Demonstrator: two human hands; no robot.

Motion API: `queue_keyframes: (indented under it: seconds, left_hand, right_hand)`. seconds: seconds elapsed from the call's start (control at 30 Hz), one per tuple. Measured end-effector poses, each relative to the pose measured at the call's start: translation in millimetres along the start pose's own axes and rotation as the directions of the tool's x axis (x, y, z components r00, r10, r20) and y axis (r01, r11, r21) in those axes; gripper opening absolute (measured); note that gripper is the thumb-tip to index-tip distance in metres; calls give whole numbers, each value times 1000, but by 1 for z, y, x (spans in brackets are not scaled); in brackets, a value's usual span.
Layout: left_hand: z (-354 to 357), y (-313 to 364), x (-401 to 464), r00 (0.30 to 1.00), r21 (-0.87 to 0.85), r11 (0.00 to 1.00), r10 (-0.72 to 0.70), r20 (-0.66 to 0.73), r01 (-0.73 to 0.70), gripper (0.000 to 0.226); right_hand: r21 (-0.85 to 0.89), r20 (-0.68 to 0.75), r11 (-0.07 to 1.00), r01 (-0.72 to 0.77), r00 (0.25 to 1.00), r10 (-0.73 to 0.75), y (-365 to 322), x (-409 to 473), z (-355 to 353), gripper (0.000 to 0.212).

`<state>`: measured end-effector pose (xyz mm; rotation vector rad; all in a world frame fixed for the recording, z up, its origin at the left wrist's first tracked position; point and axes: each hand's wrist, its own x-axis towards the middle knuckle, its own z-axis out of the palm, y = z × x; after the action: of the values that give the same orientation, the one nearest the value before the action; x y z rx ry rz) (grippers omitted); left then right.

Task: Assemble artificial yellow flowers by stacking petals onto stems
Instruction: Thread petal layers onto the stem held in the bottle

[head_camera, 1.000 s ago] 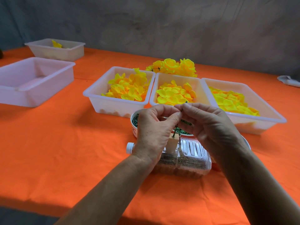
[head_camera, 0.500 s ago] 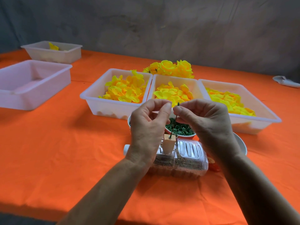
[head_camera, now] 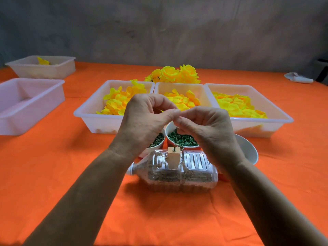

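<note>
Between the two hands, at the fingertips, stands a thin green stem (head_camera: 175,137) whose foot is stuck in a small wooden block (head_camera: 173,159) on a sand-filled plastic bottle (head_camera: 177,173) lying on the orange desk (head_camera: 53,166) just below the wrists. The left hand (head_camera: 143,121) and the right hand (head_camera: 205,126) meet at the top of the stem, thumbs and forefingers pinched together there; whether they hold only the stem's tip or also a small part cannot be told, though a sliver of yellow shows beside the left thumb.

No petal yet sits lower on the stem, so this flower looks to be at its very start. Just beyond the hands lie three white trays of yellow petals: the left tray (head_camera: 85,118), the middle tray (head_camera: 177,86) and the right tray (head_camera: 276,119), all well stocked. Under the hands, two cups hold green parts: the nearer cup (head_camera: 170,128) shows small rings. Farther beyond the trays lies a cluster of finished flowers (head_camera: 175,73), so some of the work is done, and by the heaped petals much appears to be left.
</note>
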<state>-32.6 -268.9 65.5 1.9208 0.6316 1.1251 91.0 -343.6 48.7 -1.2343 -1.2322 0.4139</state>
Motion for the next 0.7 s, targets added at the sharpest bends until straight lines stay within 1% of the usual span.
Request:
queue_keyframes:
  seconds: [0.03,0.1,0.17,0.23,0.43,0.7]
  left_hand:
    - [0,1,1,1000,15,1000,13,13,-13,12]
    - [-1,0,3,999,27,999,28,26,-29,14]
    - [-1,-1,4,999,9,1000,19,37,-19,15]
    - [0,-3,5,999,-21,1000,3,52,-1,15]
    - [-1,-6,8,996,-83,996,-16,93,24,8]
    - [6,-12,2,999,-123,992,5,42,0,11]
  right_hand:
    - [53,21,998,-22,1000,21,2,0,-1,4]
    - [183,56,979,-91,995,82,6,-2,-3,12]
    - [246,51,958,-146,989,137,12,-5,-5,16]
    - [230,32,960,-158,987,155,16,-7,-5,15]
    - [197,17,970,-140,990,140,15,-8,0,11]
    - [166,7,978,-127,992,127,14,-8,4,7]
